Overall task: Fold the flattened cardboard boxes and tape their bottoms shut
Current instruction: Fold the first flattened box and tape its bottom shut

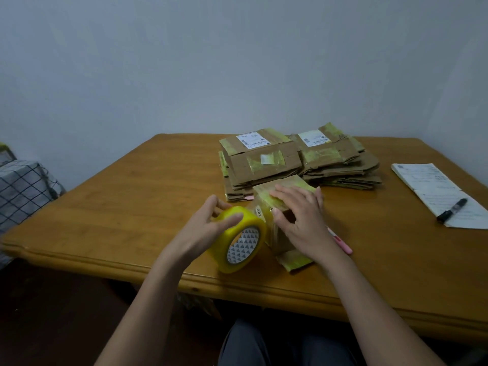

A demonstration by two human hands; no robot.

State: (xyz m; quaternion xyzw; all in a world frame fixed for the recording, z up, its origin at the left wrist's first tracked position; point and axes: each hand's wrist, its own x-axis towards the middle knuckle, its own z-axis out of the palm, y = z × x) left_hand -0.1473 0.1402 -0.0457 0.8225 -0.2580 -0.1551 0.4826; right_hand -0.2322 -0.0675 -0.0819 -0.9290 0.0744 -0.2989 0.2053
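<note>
My left hand [211,223] grips the roll of yellow packing tape [239,240], fingers curled over the top of its rim and thumb across the outer face, so the roll stands on edge on the wooden table [111,207] with its patterned core turned toward me. A stretch of tape runs from the roll straight onto the small folded cardboard box [274,204] just to the right of that grip. My right hand [301,215] lies flat over the box, fingers straight and spread on its top, the thumb pressing the near face where the tape lands. Most of the box is hidden under that hand; I can make out only its far top corner, a bit of the left side bearing a small round sticker whose print I cannot read, and one loose flap [295,261] sticking out below my wrist onto the table.

Beyond my right hand, two stacks of flattened cardboard boxes [298,161] sit side by side, patched with old yellowish tape and white labels too small to read. A pink pen-like object [342,243] shows only partly from under my right forearm. Far to the right, a black marker [451,211] rests on a sheet of paper [433,186], cut off by the edge. To the left of my tape grip, a checked cloth [21,188] is also cut off.
</note>
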